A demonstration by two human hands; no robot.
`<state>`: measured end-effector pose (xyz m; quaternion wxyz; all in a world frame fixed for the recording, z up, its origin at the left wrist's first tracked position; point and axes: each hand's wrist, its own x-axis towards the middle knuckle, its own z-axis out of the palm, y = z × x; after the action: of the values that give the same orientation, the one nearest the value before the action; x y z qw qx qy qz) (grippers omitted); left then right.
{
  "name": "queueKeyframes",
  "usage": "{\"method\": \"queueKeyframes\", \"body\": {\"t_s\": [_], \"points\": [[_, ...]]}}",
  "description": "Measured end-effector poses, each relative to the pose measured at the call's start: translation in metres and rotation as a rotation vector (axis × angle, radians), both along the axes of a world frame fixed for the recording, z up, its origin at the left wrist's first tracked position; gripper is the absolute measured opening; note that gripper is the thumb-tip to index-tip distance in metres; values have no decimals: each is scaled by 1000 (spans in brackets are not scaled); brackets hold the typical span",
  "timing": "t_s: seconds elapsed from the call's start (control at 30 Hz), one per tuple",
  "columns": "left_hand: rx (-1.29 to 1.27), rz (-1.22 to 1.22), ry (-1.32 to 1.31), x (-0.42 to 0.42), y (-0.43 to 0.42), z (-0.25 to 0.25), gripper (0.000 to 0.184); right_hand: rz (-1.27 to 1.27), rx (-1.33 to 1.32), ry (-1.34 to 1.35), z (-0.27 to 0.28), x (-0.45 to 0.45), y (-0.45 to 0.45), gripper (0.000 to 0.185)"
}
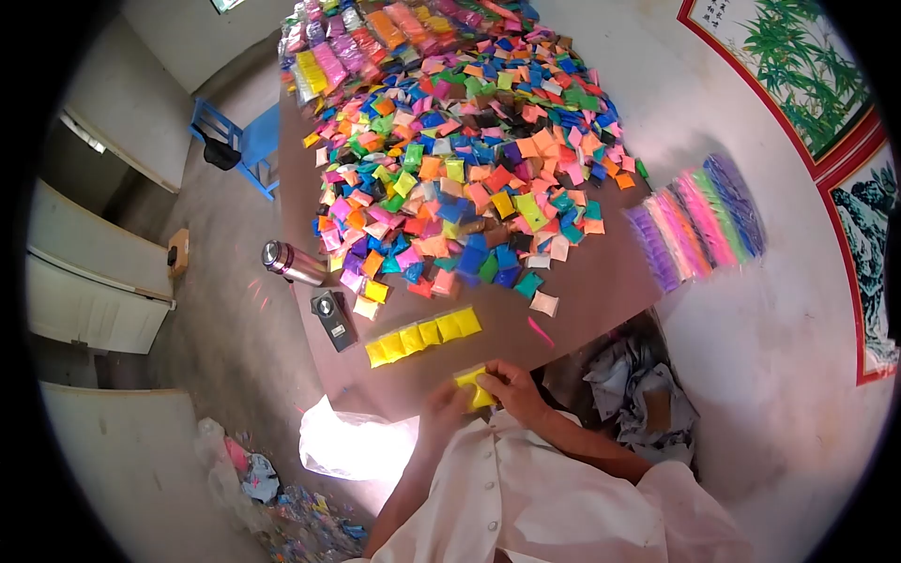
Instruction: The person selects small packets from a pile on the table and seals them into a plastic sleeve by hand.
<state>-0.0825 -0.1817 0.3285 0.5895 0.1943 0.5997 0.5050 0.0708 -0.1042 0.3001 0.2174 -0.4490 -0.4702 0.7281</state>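
Between my two hands, at the table's near edge, is a small yellow packet (476,377). My left hand (445,405) grips its left side with closed fingers. On its right side, my right hand (511,389) pinches the packet near the top. Just beyond my hands lies a joined strip of several yellow packets (424,336), slanting up to the right. A large heap of small packets in many colours (469,178) covers the table behind the strip. A thin pink scrap (541,331) rests right of my hands.
A thermos bottle (293,264) and a dark device (333,320) sit on the brown table's (601,291) left edge. Bundled colourful strips (693,225) jut past its right side. Filled bags (375,38) lie at the far end. A blue chair (246,141) stands left; a white plastic bag (352,439) is below.
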Motion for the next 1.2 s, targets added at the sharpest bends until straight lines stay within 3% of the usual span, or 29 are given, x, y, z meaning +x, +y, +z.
{"method": "queueKeyframes", "body": {"t_s": [0.07, 0.13, 0.33, 0.67, 0.83, 1.03, 1.2], "points": [[-22, -52, 15, -13, -6, -11, 18, -69, -73, 6, -3, -8, -8, 12], [-41, -111, 33, -25, -9, -17, 18, -90, -54, 52, -14, -12, -13, 19], [-1, -159, -42, -40, -14, -34, 18, -81, 43, 45, -5, -18, -27, 18], [-2, -205, -12, -36, -4, -19, 21, -198, 23, -4, -6, -20, -33, 13], [27, -135, 17, -35, -10, -26, 21, -56, 89, -83, 4, -24, -26, 19], [-6, -3, -5, -21, -6, -32, 15, 83, 20, 26, 16, -8, -7, 22], [-6, -42, 66, 7, 6, -16, 23, 262, 136, -34, -5, 25, 13, 23]]}}
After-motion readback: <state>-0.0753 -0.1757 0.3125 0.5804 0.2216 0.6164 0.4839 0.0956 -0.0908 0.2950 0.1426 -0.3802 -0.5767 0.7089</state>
